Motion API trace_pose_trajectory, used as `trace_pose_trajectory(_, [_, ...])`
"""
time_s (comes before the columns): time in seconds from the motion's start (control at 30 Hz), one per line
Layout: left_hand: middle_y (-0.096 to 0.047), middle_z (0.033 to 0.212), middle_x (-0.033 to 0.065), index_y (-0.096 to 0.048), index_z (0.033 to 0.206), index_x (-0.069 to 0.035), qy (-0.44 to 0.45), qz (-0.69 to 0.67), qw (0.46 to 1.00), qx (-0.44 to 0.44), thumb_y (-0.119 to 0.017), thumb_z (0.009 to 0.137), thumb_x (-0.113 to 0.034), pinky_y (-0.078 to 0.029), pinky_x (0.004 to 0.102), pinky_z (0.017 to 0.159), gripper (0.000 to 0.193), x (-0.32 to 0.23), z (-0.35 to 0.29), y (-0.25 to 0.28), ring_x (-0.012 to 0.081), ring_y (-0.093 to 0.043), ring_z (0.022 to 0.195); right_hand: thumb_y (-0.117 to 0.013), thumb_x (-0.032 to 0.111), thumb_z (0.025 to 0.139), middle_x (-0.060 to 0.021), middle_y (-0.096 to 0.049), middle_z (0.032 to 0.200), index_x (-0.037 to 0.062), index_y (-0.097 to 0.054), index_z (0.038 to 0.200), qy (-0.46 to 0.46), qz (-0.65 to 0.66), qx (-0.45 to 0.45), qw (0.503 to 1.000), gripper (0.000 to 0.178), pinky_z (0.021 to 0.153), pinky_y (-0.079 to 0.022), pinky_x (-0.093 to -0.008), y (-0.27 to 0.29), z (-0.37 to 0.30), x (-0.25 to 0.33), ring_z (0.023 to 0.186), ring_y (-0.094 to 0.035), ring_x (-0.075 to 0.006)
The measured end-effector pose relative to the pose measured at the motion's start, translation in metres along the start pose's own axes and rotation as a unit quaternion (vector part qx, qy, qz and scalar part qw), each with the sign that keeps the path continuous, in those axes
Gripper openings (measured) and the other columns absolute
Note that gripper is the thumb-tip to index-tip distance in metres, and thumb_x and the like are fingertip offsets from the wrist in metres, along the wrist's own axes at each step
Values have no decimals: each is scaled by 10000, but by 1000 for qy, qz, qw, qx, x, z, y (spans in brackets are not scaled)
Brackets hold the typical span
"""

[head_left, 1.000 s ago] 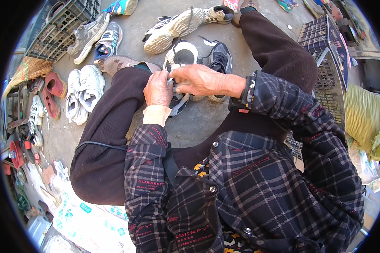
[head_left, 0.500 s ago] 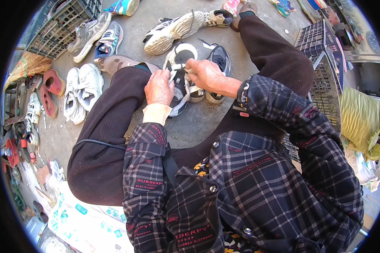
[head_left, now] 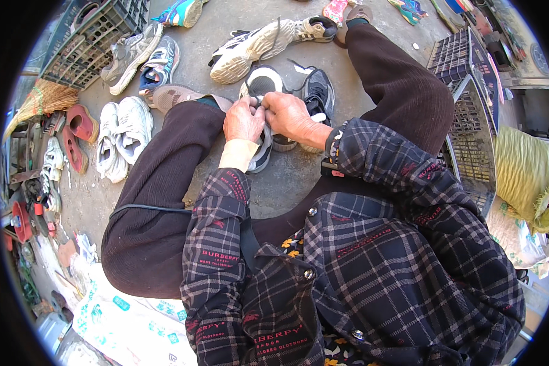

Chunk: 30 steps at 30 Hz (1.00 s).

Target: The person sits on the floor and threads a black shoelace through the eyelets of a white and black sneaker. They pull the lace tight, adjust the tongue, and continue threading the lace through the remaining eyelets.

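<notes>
Both hands close on the black-and-white lace-up sneaker [head_left: 263, 104]: the left hand [head_left: 243, 120] pinches its upper with fingers curled together, and the right hand [head_left: 290, 114] grips the same shoe from the other side, fingertips meeting the left's at the tongue. That sneaker lies on the grey concrete ground [head_left: 287, 177] between the person's dark-trousered knees. Just right of it, touching, sits its dark grey mesh partner shoe [head_left: 318, 93]. Beyond it lies a cream-and-black trainer [head_left: 250, 49] on its side. Well left of it rests a pair of white leather sneakers [head_left: 122, 137], and farther left a black plastic crate [head_left: 91, 43].
</notes>
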<state>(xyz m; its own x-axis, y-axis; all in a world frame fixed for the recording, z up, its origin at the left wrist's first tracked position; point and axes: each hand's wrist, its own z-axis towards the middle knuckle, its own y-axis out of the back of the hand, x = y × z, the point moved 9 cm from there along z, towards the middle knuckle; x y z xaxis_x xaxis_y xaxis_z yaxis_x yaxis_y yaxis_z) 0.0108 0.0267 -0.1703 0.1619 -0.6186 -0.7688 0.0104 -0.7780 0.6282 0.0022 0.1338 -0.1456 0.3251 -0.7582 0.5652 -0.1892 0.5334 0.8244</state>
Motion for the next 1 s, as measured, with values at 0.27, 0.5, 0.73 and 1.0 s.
trace_pose_trajectory(0.27, [-591,688,124,-581,773,5,-107,-33,991,-67,-644,723,-138,-470,298,591,163,-1,6,6,187,-574,559,-567,138,734,-164,-610,846,64,-587,840,-33,13,11,999,131,715,-453,-428,-1,1,-3,840,-578,-344])
trace_pose_trajectory(0.5, [-553,673,48,-437,1004,16,88,-411,907,2,-571,766,-20,-382,192,403,275,20,3,-10,74,-504,499,-590,149,727,-158,-617,809,67,-596,814,-36,7,20,999,119,717,-457,-419,-2,1,-5,814,-589,-338])
trace_pose_trajectory(0.73, [-529,718,37,-493,1008,-33,-33,-648,759,-52,-606,752,28,-330,183,428,286,-7,8,91,68,-438,512,-612,174,723,-139,-614,743,75,-594,796,2,-9,2,1000,124,669,-466,-411,-3,3,-2,759,-594,-329])
trace_pose_trajectory(1.0, [-505,652,14,-545,847,2,64,-417,801,-424,-604,750,-18,-315,179,386,115,81,-48,275,56,-408,468,-589,180,735,-166,-606,710,64,-585,785,0,-58,57,997,127,654,-466,-431,-5,12,5,739,-594,-352])
